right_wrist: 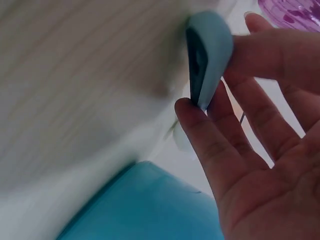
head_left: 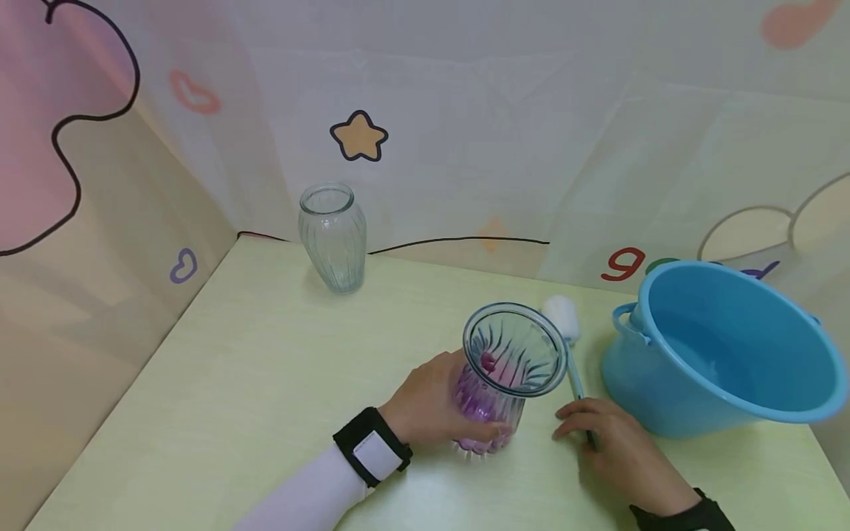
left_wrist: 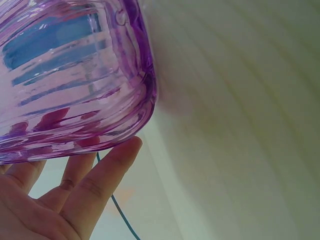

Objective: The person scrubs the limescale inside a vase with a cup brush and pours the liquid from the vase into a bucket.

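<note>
Nearest, the right hand [head_left: 620,450] pinches the handle of a sponge bottle brush [head_left: 575,380] lying on the worktop [head_left: 252,383]: light, stiff, best held there. At its nine o'clock, the left hand [head_left: 434,404] wraps the purple ribbed glass vase [head_left: 494,383], which looks slippery, breakable; hold low. Beyond, at two o'clock, the blue basin [head_left: 724,346].

Blue basin [head_left: 724,346] blocks right; table [head_left: 265,383] left open.

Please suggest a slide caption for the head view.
Left hand grips purple vase; right hand holds brush beside blue basin.
</note>
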Available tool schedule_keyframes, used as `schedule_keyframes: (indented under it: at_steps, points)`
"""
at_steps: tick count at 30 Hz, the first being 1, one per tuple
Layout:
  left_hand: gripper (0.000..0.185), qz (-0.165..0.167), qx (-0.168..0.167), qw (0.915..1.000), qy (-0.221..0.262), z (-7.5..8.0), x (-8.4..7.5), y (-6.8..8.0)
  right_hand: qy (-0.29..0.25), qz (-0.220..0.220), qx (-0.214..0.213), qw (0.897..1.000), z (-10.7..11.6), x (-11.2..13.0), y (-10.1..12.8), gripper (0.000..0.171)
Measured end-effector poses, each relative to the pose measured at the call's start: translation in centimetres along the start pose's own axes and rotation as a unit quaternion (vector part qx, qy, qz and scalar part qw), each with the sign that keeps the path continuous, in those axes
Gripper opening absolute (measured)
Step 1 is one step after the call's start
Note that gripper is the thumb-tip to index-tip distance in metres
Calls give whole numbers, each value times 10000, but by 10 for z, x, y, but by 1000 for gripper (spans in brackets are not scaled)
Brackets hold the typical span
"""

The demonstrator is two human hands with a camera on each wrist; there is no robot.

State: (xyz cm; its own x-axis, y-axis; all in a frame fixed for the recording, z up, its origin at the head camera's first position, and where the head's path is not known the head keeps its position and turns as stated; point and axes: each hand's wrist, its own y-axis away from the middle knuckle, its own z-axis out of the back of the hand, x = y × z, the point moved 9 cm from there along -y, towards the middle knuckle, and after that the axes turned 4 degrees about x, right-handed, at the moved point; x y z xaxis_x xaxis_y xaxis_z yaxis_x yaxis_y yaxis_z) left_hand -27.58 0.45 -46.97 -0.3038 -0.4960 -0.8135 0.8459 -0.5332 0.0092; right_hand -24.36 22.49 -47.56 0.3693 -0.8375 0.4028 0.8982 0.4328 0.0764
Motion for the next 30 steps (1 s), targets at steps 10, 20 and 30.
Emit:
schedule_keyframes:
  at_steps: [10, 20, 30]
  points:
    - [79, -105, -45, 9999, -22, 1, 0, 1, 22, 16, -212, 9998, 10, -10, 1, 60]
    - [79, -115, -50, 9999, 10, 0, 0, 1, 440, 20, -231, 9988, 13, -7, 0, 34]
    - [77, -178, -82, 9998, -15, 1, -2, 0, -961, 340, -735, 9921, 20, 33, 0, 62]
